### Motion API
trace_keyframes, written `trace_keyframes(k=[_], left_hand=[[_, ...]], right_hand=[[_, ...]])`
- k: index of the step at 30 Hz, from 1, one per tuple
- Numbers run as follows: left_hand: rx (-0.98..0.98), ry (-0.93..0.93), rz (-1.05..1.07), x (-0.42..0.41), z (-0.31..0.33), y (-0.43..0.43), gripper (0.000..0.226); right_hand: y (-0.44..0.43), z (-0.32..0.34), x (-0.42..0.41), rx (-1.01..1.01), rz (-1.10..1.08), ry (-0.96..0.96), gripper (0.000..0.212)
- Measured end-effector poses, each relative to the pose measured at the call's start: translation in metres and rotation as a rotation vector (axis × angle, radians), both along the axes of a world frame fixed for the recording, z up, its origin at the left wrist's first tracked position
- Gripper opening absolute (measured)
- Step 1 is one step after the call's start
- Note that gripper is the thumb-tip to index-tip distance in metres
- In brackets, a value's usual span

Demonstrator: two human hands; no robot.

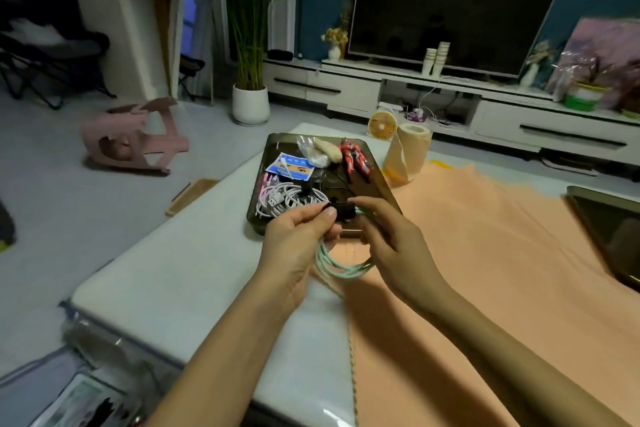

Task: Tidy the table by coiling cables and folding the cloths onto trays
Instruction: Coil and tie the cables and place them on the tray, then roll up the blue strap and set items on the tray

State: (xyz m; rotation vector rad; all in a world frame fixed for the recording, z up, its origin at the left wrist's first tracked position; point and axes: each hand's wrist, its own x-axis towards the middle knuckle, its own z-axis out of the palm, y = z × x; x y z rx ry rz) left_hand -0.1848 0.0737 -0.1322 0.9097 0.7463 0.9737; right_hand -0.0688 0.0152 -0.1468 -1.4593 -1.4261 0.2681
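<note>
Two hands hold one mint-green cable (341, 265) in the air, just above the near edge of the dark tray (254, 215), over the seam between bare table (173, 270) and orange cloth (485, 253). The cable is wound in several round loops that hang below the hands.

The left hand (298, 239) pinches the top of the coil between thumb and curled fingers. The right hand (391, 239) pinches the same top bundle from the other side, at a black piece (343, 211). That is possibly a strap or a plug; it's blurred.

Risks:
- The cable looks like smooth, springy rubber, so the loops could pop open if either pinch slackens before the bundle is tied.
- Loose strands at the bottom of the coil are uneven; one could slip out and drag on the cloth.
- The tray is crowded, with white cables (287, 199) coiled near the front and a red toy figure (355, 159) behind. Dropping the coil in could tangle it with them.

Materials:
- The tray is glossy, dark and rectangular with a raised rim.
- The cloth is soft and matte, spread flat with a zigzag edge, not yet folded.
- The table top is a pale, smooth slab with rounded corners.
- A second dark tray (616, 218) sits at the right, on the cloth.
</note>
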Motion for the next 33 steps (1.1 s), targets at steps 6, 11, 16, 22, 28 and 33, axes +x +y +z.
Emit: trace_keyframes(k=[6,11,16,22,28,33], left_hand=[[0.082,0.137,0.145,-0.007,0.005,0.026,0.021],[0.096,0.192,0.109,-0.001,0.003,0.037,0.014],[0.156,0.271,0.107,-0.001,-0.005,0.042,0.019],[0.228,0.318,0.097,0.007,-0.007,0.042,0.022],[0.277,0.352,0.001,0.024,-0.013,0.033,0.018],[0.272,0.374,-0.093,0.048,-0.013,0.01,0.022]], right_hand=[[0.074,0.0,0.022,0.069,-0.269,0.276,0.025],[0.147,-0.011,0.052,-0.234,-0.516,0.448,0.033],[0.166,-0.026,0.041,-0.564,-0.571,-0.109,0.04],[0.161,-0.026,0.043,-0.747,-0.519,-0.285,0.061],[0.107,-0.007,0.068,-0.454,-0.363,-0.123,0.036],[0.042,0.001,0.11,-0.421,-0.419,-0.035,0.027]])
